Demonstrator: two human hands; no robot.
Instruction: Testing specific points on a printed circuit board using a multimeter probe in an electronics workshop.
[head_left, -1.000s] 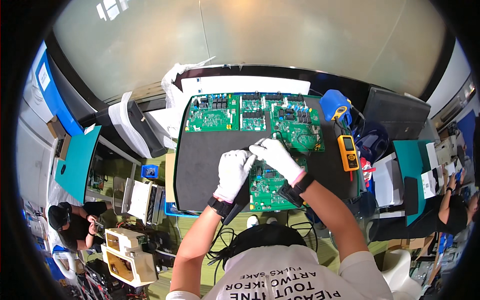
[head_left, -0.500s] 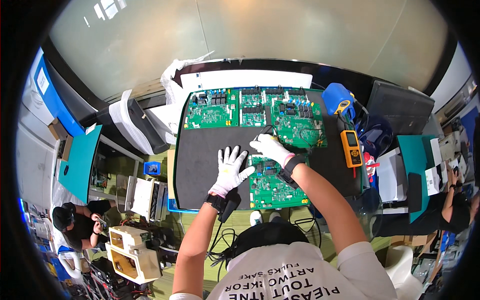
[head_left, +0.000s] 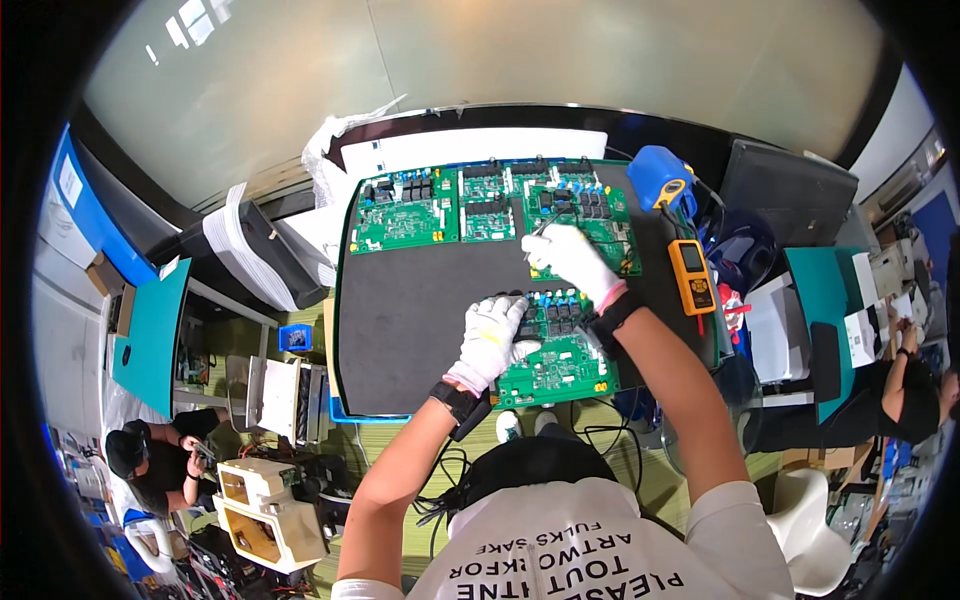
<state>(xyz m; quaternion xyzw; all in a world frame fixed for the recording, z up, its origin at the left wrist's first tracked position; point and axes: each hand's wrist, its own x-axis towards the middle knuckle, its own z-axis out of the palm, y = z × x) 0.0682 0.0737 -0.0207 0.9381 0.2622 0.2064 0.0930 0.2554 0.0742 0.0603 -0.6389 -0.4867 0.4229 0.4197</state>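
Showing bright green, the nearest circuit board bears black blocks.

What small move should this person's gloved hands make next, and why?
Perhaps bring the right hand down to the near circuit board's right side, to steady it: the left hand is at that board's left edge, while the right is over the board behind.

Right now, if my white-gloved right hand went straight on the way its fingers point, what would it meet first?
Most likely the small green circuit board with a row of black parts, just ahead and left of your white-gloved right hand. Height is unclear, so it might pass over.
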